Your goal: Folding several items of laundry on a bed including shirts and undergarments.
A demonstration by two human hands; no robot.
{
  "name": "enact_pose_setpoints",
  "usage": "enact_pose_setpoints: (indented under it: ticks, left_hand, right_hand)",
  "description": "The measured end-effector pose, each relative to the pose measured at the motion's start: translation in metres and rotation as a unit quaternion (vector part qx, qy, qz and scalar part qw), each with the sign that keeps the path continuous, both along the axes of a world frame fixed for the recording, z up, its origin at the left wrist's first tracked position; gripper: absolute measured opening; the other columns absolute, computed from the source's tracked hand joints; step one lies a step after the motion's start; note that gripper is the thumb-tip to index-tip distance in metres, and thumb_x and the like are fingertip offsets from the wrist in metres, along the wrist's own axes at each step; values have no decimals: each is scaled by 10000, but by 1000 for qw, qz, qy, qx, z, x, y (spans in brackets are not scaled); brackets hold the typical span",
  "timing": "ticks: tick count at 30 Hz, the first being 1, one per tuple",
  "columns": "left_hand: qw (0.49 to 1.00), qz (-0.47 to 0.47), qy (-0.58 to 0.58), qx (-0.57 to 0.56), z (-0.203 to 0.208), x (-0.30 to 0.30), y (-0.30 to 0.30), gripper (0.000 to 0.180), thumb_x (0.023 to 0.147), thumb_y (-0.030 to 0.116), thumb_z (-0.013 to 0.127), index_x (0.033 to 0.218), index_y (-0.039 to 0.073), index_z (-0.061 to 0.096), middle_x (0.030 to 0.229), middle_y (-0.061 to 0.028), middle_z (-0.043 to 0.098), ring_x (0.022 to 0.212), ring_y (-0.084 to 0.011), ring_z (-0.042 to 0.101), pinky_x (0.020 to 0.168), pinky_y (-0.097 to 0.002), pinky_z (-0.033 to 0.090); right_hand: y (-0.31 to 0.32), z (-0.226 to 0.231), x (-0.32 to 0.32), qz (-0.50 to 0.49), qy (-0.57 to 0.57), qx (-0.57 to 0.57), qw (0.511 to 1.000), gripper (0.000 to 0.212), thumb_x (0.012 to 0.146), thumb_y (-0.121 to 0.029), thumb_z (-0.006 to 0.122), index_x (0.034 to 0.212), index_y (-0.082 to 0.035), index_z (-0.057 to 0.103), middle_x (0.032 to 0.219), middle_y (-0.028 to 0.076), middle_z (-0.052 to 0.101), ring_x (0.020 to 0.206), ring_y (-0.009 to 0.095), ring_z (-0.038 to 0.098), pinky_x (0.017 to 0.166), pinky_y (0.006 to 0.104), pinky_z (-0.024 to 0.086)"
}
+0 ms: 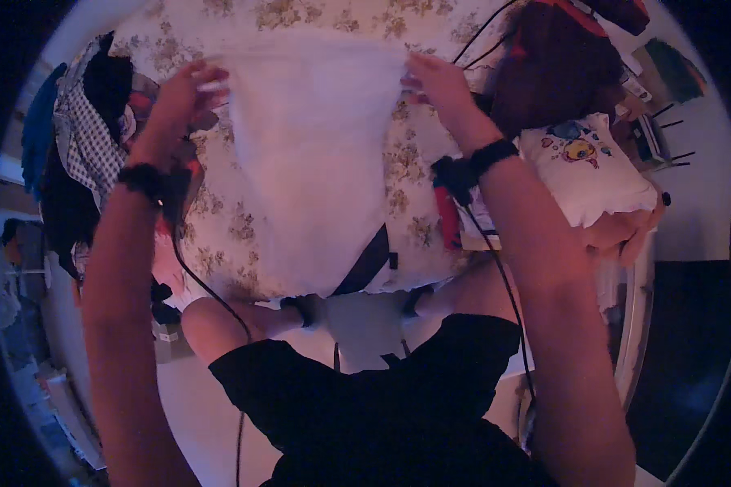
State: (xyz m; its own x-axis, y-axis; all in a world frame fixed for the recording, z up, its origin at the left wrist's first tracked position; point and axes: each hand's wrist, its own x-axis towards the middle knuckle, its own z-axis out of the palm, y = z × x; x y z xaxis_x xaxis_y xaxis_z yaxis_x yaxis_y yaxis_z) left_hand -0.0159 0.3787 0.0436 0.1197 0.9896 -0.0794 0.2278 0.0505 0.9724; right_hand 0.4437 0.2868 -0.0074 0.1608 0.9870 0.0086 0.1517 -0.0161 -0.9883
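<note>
A white cloth garment [309, 154] lies spread on the floral bed cover [414, 162], its wide edge away from me and its narrower end near my knees. A dark patch [365, 264] shows at its near right corner. At the far left corner, my left hand [188, 93] pinches the fabric with its fingertips, the other fingers loosely curled. My right hand [440, 85] grips the far right corner in the same way. Between both hands the far edge runs nearly straight. The exact kind of garment cannot be made out.
Piled clothes, one a checked cloth [85, 122], lie along the left side. To the right are a dark red heap [548, 69] and a white printed pillow [589, 166]. Black cables [503, 280] run from bands on my wrists. A grey seat-like surface [365, 329] shows between my legs.
</note>
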Motion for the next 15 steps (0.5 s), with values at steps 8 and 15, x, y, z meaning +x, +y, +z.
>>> enact_pose_setpoints:
  ticks: [8, 15]
  left_hand:
    - [931, 27, 353, -85, -225, -18, -221, 574, 846, 342, 787, 1292, 27, 611, 1142, -212, 721, 973, -348, 722, 870, -429, 567]
    - [940, 26, 317, -123, -231, 7, -307, 372, 865, 347, 776, 949, -9, 710, 827, -177, 737, 800, -279, 733, 736, -429, 572]
  right_hand:
    - [-192, -192, -30, 8, -290, -186, 939, 438, 903, -337, 701, 1190, -7, 715, 1042, 192, 754, 937, 312, 733, 885, 427, 569]
    - [-277, -195, -80, 36, -249, -234, 939, 357, 865, -305, 733, 1031, 12, 739, 985, 209, 755, 934, 349, 733, 878, 438, 562]
